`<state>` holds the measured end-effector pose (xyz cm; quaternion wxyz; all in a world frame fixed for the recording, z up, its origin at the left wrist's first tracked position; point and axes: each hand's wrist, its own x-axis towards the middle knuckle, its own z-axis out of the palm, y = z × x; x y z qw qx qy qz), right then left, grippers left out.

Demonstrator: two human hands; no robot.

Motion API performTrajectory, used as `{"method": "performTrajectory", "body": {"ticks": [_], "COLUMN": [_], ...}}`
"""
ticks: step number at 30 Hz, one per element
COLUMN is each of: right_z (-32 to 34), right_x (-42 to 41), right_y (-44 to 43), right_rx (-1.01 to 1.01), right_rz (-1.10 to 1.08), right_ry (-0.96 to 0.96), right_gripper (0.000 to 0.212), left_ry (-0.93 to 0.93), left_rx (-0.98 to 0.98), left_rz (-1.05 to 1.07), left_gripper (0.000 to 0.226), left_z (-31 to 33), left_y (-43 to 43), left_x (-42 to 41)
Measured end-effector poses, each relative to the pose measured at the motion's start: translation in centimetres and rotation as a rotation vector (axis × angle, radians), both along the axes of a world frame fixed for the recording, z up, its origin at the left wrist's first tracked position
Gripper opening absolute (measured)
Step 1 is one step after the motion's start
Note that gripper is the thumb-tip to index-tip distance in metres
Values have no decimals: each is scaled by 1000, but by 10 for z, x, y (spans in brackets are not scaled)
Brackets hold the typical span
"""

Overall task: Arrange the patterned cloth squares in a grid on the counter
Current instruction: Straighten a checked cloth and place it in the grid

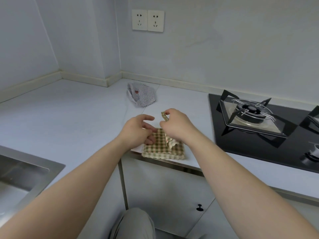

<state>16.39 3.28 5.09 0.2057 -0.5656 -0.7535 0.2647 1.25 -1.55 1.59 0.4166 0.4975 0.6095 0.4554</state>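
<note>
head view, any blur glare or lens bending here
Head view: soft, even light with only faint shadows; the left hand and the right hand, which pinches a checked cloth, look slightly soft; mild glare on the metal of the stove; the wide-angle lens bows the counter edges.

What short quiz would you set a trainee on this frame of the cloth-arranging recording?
1. True or false: the right hand pinches a checked cloth lifted above the stack.
2. Where does the flowered cloth lie? A) in the sink B) at the back of the counter C) on the floor
3. Which appliance sits to the right of the stack?
Key: 1 true; 2 B; 3 the stove.
</note>
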Motion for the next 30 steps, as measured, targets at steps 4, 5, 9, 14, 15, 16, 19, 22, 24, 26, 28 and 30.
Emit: {"method": "performTrajectory", "body": {"ticks": [4,5,9,14,15,16,19,22,24,26,28,30], "right_z": [-9,-12,-23,-29,-29,-29,-34,-49,-58,-63,-63,-63], "right_x": [-16,-19,-28,-18,-12,-5,13,24,30,34,36,37], "right_y": [-2,-2,-1,4,6,6,5,0,-4,-6,-7,-10], "right_rx": [-39,-40,-41,-21,27,91,266,300,304,277,259,281], "right_rz": [46,55,79,45,10,-25,-40,49,112,142,139,126], "right_ry": [-69,-79,-147,27,91,104,-79,-231,-339,-401,-411,-400], "right_gripper": [47,45,51,55,46,39,34,34,32,36,42,44], "left_ry": [-205,-228,-280,-168,-110,-19,492,789,933,1108,1273,1324], "left_rx": [-98,-126,-145,-87,-74,-54,106,314,321,225,161,175], "left_rz": [151,150,146,209,212,210,178,37,-145,-314,-366,-322], "left_gripper": [33,33,30,22,25,28,36,41,43,44,44,47], "left_z": [0,-2,-10,-16,-17,-18,-21,-24,-24,-24,-24,-24], "left_y": [5,6,7,12,13,14,14,14,14,15,15,14], "left_x": [-15,-17,-19,-21,-20,-19,-16,-11,-7,-4,-1,2]}}
